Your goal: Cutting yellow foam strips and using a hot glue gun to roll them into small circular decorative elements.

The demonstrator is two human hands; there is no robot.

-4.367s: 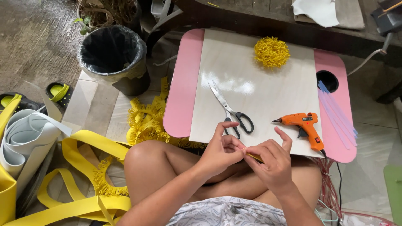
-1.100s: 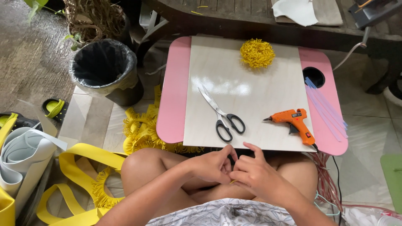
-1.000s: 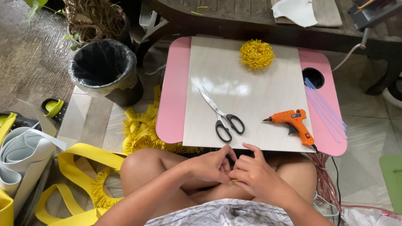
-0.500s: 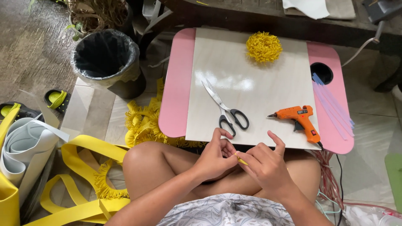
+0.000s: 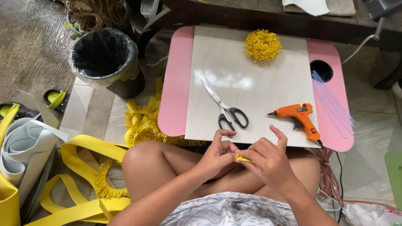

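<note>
I sit cross-legged with both hands over my lap, just below the near edge of a small pink table (image 5: 173,90). My left hand (image 5: 216,153) and my right hand (image 5: 266,160) pinch a small yellow foam piece (image 5: 242,158) between their fingertips. On the pale board (image 5: 251,79) on the table lie black-handled scissors (image 5: 225,109), an orange glue gun (image 5: 300,116) and, at the far side, a round yellow fringed flower (image 5: 263,44).
Clear glue sticks (image 5: 333,102) lie at the table's right side by a round cup hole (image 5: 321,70). A black lined bin (image 5: 104,58) stands to the left. Yellow fringed strips (image 5: 142,121), yellow foam bands (image 5: 79,184) and rolled white sheets (image 5: 25,146) cover the floor on the left.
My hands have stayed over my lap working the small yellow piece; the right index finger has lifted. The view has shifted slightly; the things on the table have not moved.
</note>
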